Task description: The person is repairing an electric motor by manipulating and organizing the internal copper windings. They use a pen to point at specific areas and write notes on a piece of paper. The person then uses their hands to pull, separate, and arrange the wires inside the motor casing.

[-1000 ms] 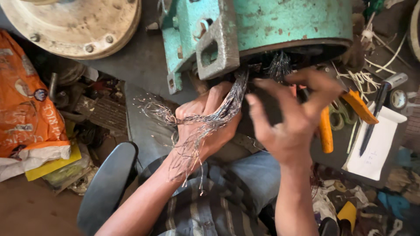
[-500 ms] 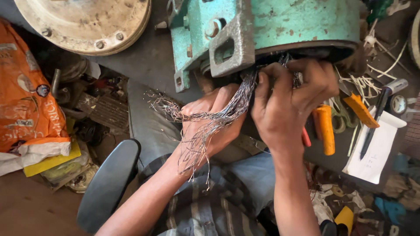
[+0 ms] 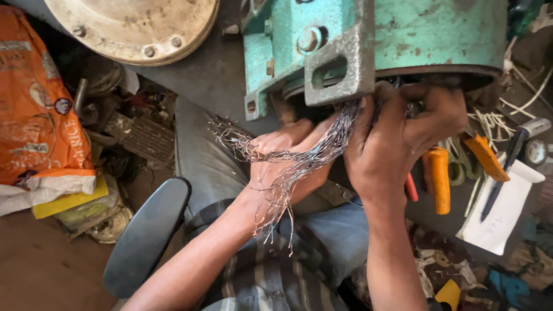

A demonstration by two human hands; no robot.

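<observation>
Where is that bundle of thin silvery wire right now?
In the head view, centre: the wire bundle trails from under the green motor housing, draped over the left hand, beside the right hand.

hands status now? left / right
Left hand: closed on a bundle of thin wires from the green motor.
Right hand: gripping at the motor's rim; what it holds cannot be told.

surface (image 3: 213,80): dark grey, grimy
sitting on it: teal motor housing (image 3: 403,40), round metal end cover (image 3: 132,23), orange-handled pliers (image 3: 439,178), white paper (image 3: 504,210)
</observation>
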